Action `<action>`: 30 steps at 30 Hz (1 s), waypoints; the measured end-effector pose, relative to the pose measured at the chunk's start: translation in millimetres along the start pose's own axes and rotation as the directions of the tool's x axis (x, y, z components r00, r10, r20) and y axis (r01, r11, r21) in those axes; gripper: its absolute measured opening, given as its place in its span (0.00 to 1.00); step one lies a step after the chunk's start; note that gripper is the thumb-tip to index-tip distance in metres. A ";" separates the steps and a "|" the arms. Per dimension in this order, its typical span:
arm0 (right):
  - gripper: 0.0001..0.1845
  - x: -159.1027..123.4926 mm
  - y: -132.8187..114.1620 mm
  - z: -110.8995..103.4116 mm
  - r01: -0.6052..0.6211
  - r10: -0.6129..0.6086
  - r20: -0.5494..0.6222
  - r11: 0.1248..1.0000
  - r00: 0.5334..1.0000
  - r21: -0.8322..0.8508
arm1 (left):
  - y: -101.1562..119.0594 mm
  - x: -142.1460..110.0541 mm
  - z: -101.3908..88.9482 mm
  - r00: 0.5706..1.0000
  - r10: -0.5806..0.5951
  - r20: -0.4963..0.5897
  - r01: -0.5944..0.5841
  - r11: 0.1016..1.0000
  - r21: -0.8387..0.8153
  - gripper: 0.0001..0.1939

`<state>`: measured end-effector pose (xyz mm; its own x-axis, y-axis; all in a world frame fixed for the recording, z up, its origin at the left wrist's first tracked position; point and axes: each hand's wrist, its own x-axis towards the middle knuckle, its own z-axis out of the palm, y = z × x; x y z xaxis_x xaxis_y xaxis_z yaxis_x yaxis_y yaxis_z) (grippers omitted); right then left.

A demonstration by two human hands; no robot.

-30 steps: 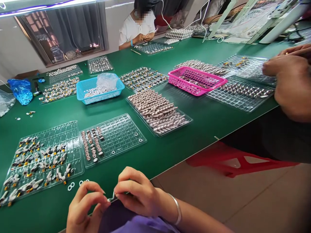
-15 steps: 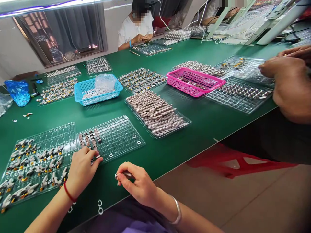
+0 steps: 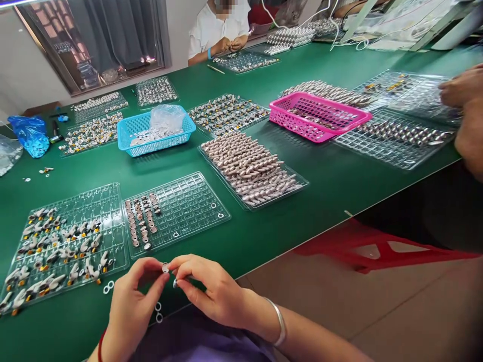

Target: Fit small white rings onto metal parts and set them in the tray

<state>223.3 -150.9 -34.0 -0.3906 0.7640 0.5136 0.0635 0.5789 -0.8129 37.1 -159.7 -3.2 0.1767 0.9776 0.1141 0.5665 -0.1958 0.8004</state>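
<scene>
Between the thumb and index finger of my left hand (image 3: 132,296) is a small round white-rimmed part (image 3: 165,267). My right hand (image 3: 211,284) meets it from the other side, its index fingertip close to the round part. A small shiny part (image 3: 175,283) pokes out of the right fingers, mostly hidden by them. Just beyond my hands lies a clear compartment tray (image 3: 188,211), its left columns filled with small brownish round parts (image 3: 131,223). To its left, another clear tray (image 3: 109,201) carries white earbud-like pieces (image 3: 71,231) with orange bits. Loose white rings (image 3: 159,318) lie near the table edge.
Farther back on the green table (image 3: 241,241) are a tray of stacked pale stemmed parts (image 3: 245,166), a blue basket (image 3: 151,147) and a pink basket (image 3: 302,131). A co-worker's hand (image 3: 468,100) is at the right; another person (image 3: 219,30) sits across.
My left hand has come away from the compartment tray to my right hand, with a small round part now in its fingers. The view has shifted slightly.
</scene>
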 end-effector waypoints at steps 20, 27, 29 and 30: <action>0.04 1.1 -17.4 -0.5 -0.170 0.173 -0.068 0.985 0.983 0.038 | 2.5 -19.9 16.3 0.944 -0.317 -0.090 0.244 0.858 -0.452 0.10; 0.04 9.8 -18.2 -0.1 -0.379 0.386 -0.029 0.916 0.922 0.135 | 11.6 -20.3 16.4 0.938 -0.337 -0.087 0.254 0.833 -0.492 0.11; 0.04 11.1 -19.2 0.9 -0.381 0.386 -0.021 0.917 0.922 0.116 | 11.8 -21.7 16.6 0.944 -0.317 -0.088 0.240 0.846 -0.476 0.11; 0.04 11.4 -19.7 1.2 -0.390 0.394 -0.013 0.914 0.919 0.115 | 11.5 -22.6 16.7 0.947 -0.308 -0.090 0.233 0.854 -0.465 0.11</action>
<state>216.5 -153.9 -12.5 -0.3216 0.9341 0.1552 0.1044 0.1979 -0.9747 53.0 -185.4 -6.3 -0.0792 0.9932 -0.0853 0.1510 0.0965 0.9838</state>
